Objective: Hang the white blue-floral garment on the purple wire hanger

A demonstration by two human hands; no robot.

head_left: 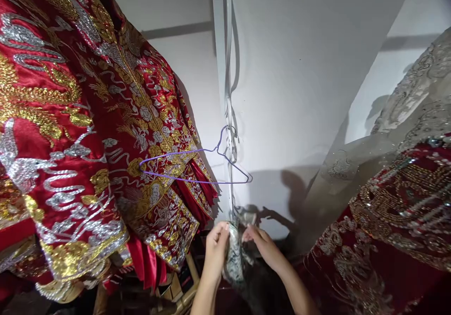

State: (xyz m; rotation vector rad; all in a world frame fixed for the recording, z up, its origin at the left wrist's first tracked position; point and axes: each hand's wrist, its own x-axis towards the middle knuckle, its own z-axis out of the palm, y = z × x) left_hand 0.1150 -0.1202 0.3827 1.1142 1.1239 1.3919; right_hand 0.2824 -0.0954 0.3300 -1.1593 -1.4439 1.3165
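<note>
My left hand (217,243) is closed at the upper left edge of a pale, dark-patterned cloth item (235,256), low in the middle of the view. On its right side, my right hand (258,238) has its fingers pressed together beside a blurred part of the item; what they grip is too smeared to name. Above both hands a purple wire hanger (197,182) hangs bare from a white strip (229,113) on the wall.
Red jackets with gold and silver embroidery (141,113) fill the left side. A beaded dark red gown (405,202) and a pale lace gown (416,94) hang at the right. Wooden poles and boxes (172,289) stand below the jackets.
</note>
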